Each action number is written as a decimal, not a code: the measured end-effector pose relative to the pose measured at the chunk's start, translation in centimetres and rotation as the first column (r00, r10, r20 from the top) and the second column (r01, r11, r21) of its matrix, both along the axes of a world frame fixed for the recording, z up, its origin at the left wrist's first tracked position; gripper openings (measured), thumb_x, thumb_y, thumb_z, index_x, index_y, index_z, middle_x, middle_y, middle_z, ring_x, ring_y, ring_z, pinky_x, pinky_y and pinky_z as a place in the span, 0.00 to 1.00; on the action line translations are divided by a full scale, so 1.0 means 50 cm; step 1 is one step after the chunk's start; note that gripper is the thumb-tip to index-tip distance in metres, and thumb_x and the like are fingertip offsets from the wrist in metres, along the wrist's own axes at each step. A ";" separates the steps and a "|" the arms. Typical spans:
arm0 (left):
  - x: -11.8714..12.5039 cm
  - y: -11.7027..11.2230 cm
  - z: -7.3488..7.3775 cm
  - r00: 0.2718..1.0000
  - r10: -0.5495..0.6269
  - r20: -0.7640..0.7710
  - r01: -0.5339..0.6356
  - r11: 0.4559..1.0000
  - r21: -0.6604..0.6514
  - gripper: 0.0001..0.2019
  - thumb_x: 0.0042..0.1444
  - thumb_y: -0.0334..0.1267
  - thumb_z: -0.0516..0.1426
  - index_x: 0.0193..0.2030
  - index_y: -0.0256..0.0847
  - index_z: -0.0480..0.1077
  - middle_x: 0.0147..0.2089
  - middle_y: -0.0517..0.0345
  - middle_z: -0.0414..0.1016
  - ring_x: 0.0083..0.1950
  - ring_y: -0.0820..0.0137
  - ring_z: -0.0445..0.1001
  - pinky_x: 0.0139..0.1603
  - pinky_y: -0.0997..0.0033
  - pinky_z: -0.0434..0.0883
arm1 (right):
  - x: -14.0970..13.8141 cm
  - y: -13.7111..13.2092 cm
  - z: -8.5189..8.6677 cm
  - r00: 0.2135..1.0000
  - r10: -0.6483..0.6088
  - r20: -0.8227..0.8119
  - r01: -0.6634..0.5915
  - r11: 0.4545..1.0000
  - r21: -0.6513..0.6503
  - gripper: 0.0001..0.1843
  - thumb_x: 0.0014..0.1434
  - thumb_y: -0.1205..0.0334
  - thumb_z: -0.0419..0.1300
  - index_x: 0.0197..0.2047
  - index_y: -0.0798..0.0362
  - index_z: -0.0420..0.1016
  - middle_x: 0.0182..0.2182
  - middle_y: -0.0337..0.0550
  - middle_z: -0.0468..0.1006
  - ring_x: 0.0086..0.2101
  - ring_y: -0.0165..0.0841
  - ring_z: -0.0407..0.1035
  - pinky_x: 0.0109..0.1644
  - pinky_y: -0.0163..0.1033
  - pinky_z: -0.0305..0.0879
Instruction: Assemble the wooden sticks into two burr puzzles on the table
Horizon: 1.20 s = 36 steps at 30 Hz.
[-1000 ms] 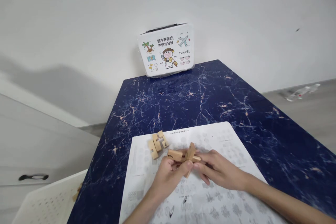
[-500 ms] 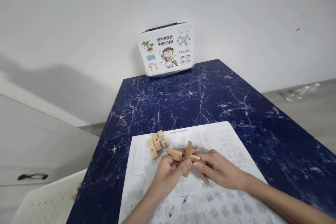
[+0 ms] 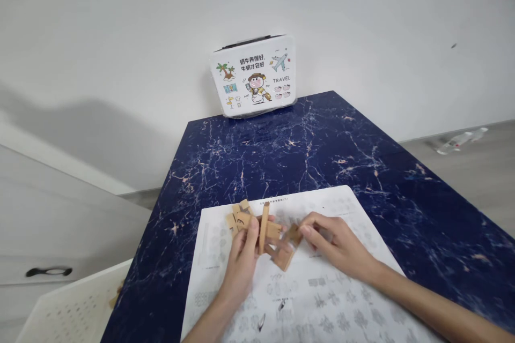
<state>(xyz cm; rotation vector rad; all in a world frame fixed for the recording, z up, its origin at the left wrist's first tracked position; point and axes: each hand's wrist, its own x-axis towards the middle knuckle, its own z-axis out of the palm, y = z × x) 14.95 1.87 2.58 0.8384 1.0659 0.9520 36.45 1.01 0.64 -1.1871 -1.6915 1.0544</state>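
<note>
My left hand [image 3: 240, 260] is closed around a few crossed wooden puzzle pieces [image 3: 263, 229], thumb pressing on the near side. One carries a dark number, and a flat piece stands upright across the others. To the right, the fingertips of my right hand [image 3: 340, 246] pinch the corner of a notched wooden piece [image 3: 285, 256], smeared by motion. Whether this piece touches those in my left hand I cannot tell. Just behind my left hand, more notched wooden pieces [image 3: 241, 206] lie on the printed sheet [image 3: 317, 206], partly hidden by the held ones.
The sheet lies on a blue marble-patterned table [image 3: 265, 161]. A white cartoon-printed case [image 3: 255, 77] stands at the far edge against the wall. Left of the table is a white perforated basket [image 3: 76, 305] beside a drawer handle [image 3: 49, 271]. A clear bottle [image 3: 461, 141] lies on the floor at right.
My right hand has drawn back to the right, taking a notched piece away from the cluster. My left hand has shifted slightly left and turned the crossed pieces, now overlapping the loose ones in view.
</note>
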 end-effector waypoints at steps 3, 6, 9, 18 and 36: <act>0.000 0.001 0.009 0.999 -0.039 -0.003 0.040 0.999 0.011 0.32 0.65 0.64 0.57 0.55 0.34 0.76 0.40 0.46 0.84 0.18 0.76 0.70 0.17 0.76 0.59 | 0.004 0.008 -0.008 0.996 0.013 0.092 -0.026 0.989 0.143 0.09 0.72 0.54 0.59 0.48 0.49 0.76 0.41 0.46 0.79 0.40 0.38 0.74 0.45 0.43 0.72; -0.002 0.002 0.013 0.999 -0.052 0.015 0.052 0.999 0.001 0.32 0.66 0.65 0.54 0.54 0.36 0.77 0.43 0.46 0.84 0.15 0.82 0.60 0.17 0.76 0.54 | 0.003 0.011 -0.018 0.972 0.071 0.222 -0.129 0.958 0.255 0.20 0.68 0.58 0.64 0.61 0.47 0.71 0.56 0.53 0.72 0.57 0.46 0.68 0.59 0.54 0.70; -0.003 0.005 0.013 0.997 -0.029 0.068 0.032 0.998 -0.047 0.36 0.64 0.69 0.53 0.54 0.36 0.78 0.43 0.47 0.83 0.15 0.84 0.56 0.17 0.76 0.51 | 0.002 0.012 -0.022 0.943 0.107 0.315 -0.197 0.942 0.270 0.17 0.68 0.59 0.65 0.59 0.48 0.71 0.57 0.53 0.71 0.58 0.49 0.64 0.61 0.57 0.67; 0.000 0.008 0.025 0.991 -0.029 0.128 0.036 0.998 -0.056 0.36 0.63 0.70 0.54 0.51 0.36 0.79 0.39 0.47 0.84 0.16 0.82 0.56 0.19 0.75 0.48 | 0.005 0.014 -0.011 0.935 0.157 0.320 -0.236 0.945 0.228 0.09 0.69 0.56 0.65 0.46 0.50 0.70 0.50 0.49 0.74 0.51 0.44 0.67 0.54 0.51 0.68; 0.006 0.006 0.032 0.997 -0.016 0.073 0.023 0.995 -0.095 0.35 0.58 0.72 0.56 0.41 0.36 0.76 0.28 0.52 0.78 0.23 0.74 0.64 0.21 0.76 0.49 | 0.012 0.007 0.020 0.973 0.038 -0.226 -0.080 0.980 -0.180 0.20 0.78 0.46 0.46 0.41 0.51 0.67 0.29 0.35 0.66 0.27 0.29 0.58 0.33 0.37 0.56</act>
